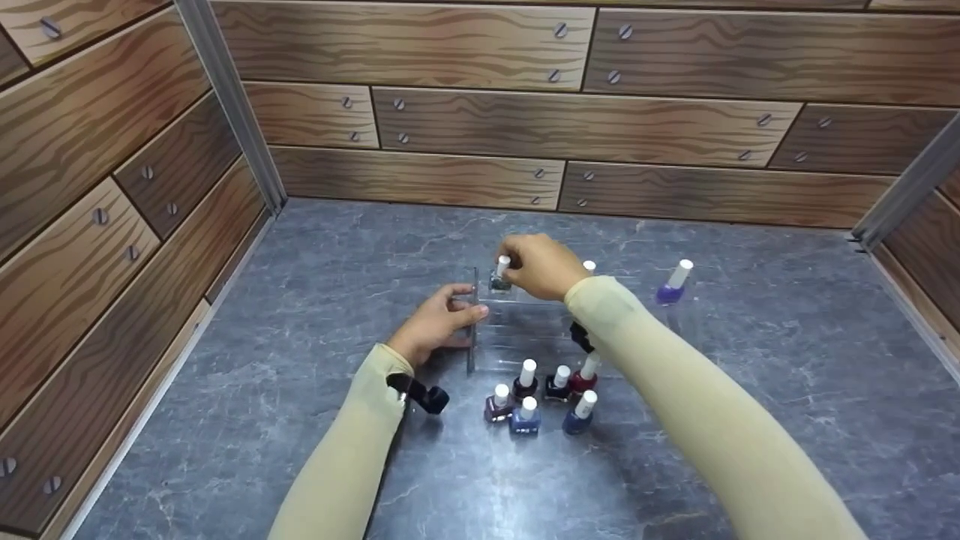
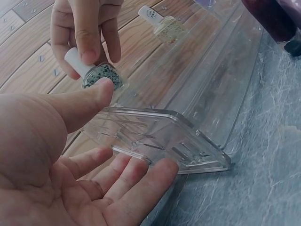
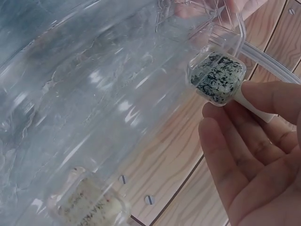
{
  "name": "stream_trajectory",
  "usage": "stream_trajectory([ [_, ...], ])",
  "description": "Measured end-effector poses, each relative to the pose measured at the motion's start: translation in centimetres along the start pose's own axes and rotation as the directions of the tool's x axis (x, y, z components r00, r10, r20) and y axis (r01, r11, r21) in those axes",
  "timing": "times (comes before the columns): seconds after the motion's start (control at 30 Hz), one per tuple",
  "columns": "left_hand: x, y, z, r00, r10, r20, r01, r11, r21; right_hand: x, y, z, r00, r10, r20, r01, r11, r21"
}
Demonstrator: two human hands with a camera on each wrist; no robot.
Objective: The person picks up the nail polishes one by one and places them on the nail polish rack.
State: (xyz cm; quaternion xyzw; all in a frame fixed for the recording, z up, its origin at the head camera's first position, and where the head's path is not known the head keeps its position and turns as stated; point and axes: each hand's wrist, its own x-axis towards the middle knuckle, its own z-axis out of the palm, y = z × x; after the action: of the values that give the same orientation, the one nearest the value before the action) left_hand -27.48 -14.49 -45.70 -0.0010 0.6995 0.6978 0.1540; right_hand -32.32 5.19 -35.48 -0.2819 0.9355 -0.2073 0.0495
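My right hand [image 1: 544,266] pinches the white cap of a nail polish bottle [image 3: 217,77] with dark speckles, upright over the far, upper tier at the left end of a clear stepped display rack [image 1: 525,337]. At that end, my left hand [image 1: 439,322] holds the rack's end panel [image 2: 174,141], thumb over its top edge and fingers along the outer face. A pale glitter polish bottle [image 2: 170,29] stands further along the same tier, mostly behind my right wrist in the head view. A purple polish bottle [image 1: 670,292] stands at the rack's right end.
In front of the rack stand several polish bottles: a blue one [image 1: 525,420], a dark blue one [image 1: 578,420], a plum one [image 1: 498,406], a red one [image 1: 583,380] and dark ones [image 1: 525,386]. Wood-patterned walls [image 1: 465,124] enclose the grey marbled table [image 1: 300,315].
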Motion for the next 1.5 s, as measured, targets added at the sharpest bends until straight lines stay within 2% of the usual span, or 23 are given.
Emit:
stream_trajectory([
  [0.33,-0.1,0.0,0.1,1.000,-0.007,-0.010,0.007,1.000,-0.002,0.4,-0.2,0.3,0.999,-0.007,0.038,0.007,1.000,0.009],
  [0.53,-0.1,0.2,0.2,1.000,0.004,0.003,-0.004,1.000,-0.003,0.3,0.3,0.0,0.998,-0.034,0.046,0.027,0.989,0.147],
  [0.67,0.1,0.2,0.3,1.000,-0.002,0.002,0.002,1.000,0.006,-1.3,1.3,-1.4,0.999,-0.038,-0.006,0.038,0.966,0.256],
  [0.8,0.0,0.1,0.3,1.000,-0.005,-0.004,0.005,1.000,0.002,-4.9,2.8,-3.1,0.993,-0.034,-0.115,0.075,0.927,0.368],
  [0.9,0.0,0.1,0.2,1.000,-0.008,-0.002,0.008,1.000,-0.003,-8.5,4.5,-3.6,0.970,-0.014,-0.242,0.113,0.909,0.402],
  [0.97,-0.1,0.1,0.1,1.000,-0.010,-0.001,0.010,1.000,0.000,-10.8,5.9,-3.4,0.940,0.020,-0.341,0.129,0.903,0.409],
  [1.03,-0.2,0.2,-0.1,1.000,-0.011,0.000,0.011,1.000,0.007,-12.9,7.3,-3.2,0.900,0.063,-0.431,0.132,0.903,0.408],
  [1.1,-0.2,0.3,-0.2,1.000,-0.011,-0.003,0.011,1.000,0.015,-14.6,8.4,-2.9,0.869,0.095,-0.485,0.131,0.902,0.411],
  [1.17,-0.2,0.4,-0.3,1.000,-0.015,-0.008,0.015,1.000,0.017,-16.0,9.4,-2.6,0.859,0.112,-0.499,0.127,0.899,0.420],
  [1.27,-0.1,0.4,-0.3,1.000,-0.017,-0.001,0.017,1.000,0.026,-17.7,10.2,-2.2,0.874,0.135,-0.467,0.083,0.906,0.416],
  [1.4,0.0,0.4,-0.1,1.000,-0.017,0.021,0.016,0.999,0.029,-18.9,10.4,-1.9,0.914,0.164,-0.372,-0.021,0.933,0.360],
  [1.5,-0.1,0.3,-0.1,1.000,-0.024,0.014,0.024,0.999,0.023,-19.0,10.0,-1.6,0.947,0.157,-0.280,-0.059,0.943,0.328],
])
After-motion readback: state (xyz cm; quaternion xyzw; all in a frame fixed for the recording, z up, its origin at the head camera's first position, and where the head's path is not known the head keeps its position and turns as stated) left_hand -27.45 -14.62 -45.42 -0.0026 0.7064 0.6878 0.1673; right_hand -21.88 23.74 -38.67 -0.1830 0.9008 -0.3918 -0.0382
